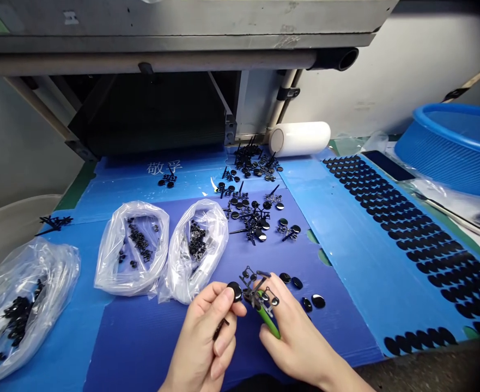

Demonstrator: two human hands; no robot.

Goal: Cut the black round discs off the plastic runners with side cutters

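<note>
My left hand (pixel 207 337) is closed, pinching a glossy black oval piece (pixel 235 291) between thumb and fingers; a short dark stick (pixel 220 329) shows lower down in its fingers. Green-handled side cutters (pixel 269 323) are in my closed right hand (pixel 301 337), their jaws up against a branched black plastic sprue (pixel 257 275) beside the oval piece. Whether the piece still joins the sprue I cannot tell. Several loose black ovals (pixel 317 301) lie on the blue sheet just right of my right hand.
Clear plastic bags (pixel 104 267) with small black parts stand at left. Ahead lies a pile of black sprues (pixel 250 158), below a conveyor (pixel 153 109). Rows of black ovals (pixel 411 231) cover the right-hand sheet, near a phone (pixel 388 165) and a blue basket (pixel 448 149). A white roll (pixel 305 138) lies behind.
</note>
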